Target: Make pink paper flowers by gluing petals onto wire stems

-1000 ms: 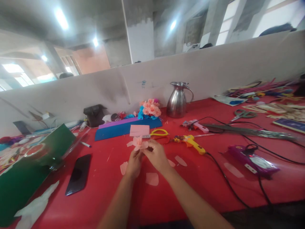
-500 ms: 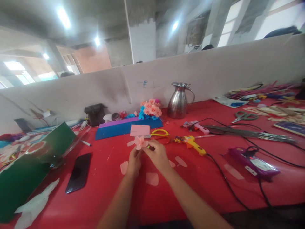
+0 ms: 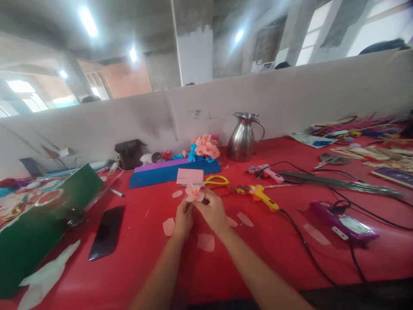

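Both hands meet over the red counter (image 3: 135,267), and between them sits a small pink paper flower (image 3: 194,193). The left hand (image 3: 183,220) pinches it from below, fingers closed round the base; the right hand (image 3: 213,211) comes in from the side, fingertips closed on the petals' underside. The bloom is held up just above the counter, in front of the pink paper sheet (image 3: 190,176) and the yellow scissors (image 3: 215,181). Loose pink petals (image 3: 205,242) lie scattered near the wrists. The yellow glue gun (image 3: 258,193) rests to the right, well apart. That flower looks feather-light and soft (thin paper, by the look of it), easily crushed or torn, so the safest hold is down at the gathered base, never on the open petals.
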{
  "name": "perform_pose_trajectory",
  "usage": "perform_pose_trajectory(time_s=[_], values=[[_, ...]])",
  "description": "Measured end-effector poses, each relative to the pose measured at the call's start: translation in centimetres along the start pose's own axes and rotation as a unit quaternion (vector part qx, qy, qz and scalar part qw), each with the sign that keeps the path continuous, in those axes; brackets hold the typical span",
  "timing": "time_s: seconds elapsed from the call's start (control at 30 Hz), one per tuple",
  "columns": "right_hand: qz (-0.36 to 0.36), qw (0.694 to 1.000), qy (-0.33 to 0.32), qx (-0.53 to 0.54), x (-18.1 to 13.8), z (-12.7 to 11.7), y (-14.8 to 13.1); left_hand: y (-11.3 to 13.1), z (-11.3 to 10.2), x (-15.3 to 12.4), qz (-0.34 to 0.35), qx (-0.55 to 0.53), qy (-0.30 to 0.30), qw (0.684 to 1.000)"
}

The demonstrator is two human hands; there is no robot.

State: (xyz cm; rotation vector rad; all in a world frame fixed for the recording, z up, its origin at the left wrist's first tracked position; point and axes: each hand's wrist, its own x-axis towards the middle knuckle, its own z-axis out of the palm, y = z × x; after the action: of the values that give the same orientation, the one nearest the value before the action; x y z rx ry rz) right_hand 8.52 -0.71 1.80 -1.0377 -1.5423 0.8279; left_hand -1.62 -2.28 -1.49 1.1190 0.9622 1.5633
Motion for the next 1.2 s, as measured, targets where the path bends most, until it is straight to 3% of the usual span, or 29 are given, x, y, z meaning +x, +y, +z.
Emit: perform_pose_trajectory(time_s=[0.23, 0.43, 0.63, 0.8, 1.0, 1.2], values=[[0.009, 0.999, -0.021, 0.042, 0.2, 0.0, 1.7, -0.1, 0.0, 0.1, -0.02, 0.02, -0.008, 1.0], [0.069, 0.993, -0.03, 0.094, 0.4, -0.3, 2.7, -0.5, -0.2, 0.1, -0.042, 0.036, -0.007, 0.998], [0.174, 0.953, -0.088, 0.232, 0.0, -0.5, 1.4, -0.2, -0.1, 0.1, -0.077, 0.01, -0.032, 0.996], [0.192, 0.932, -0.108, 0.289, 0.1, -0.8, 0.7, 0.7, 0.3, -0.1, -0.082, -0.003, -0.049, 0.995], [0.164, 0.961, -0.064, 0.214, 0.1, -0.7, 1.5, 0.8, 0.0, -0.1, -0.057, -0.033, 0.072, 0.995], [0.091, 0.985, -0.072, 0.13, -0.2, 0.0, 2.8, 0.2, -0.5, 0.3, -0.083, -0.075, 0.061, 0.992]])
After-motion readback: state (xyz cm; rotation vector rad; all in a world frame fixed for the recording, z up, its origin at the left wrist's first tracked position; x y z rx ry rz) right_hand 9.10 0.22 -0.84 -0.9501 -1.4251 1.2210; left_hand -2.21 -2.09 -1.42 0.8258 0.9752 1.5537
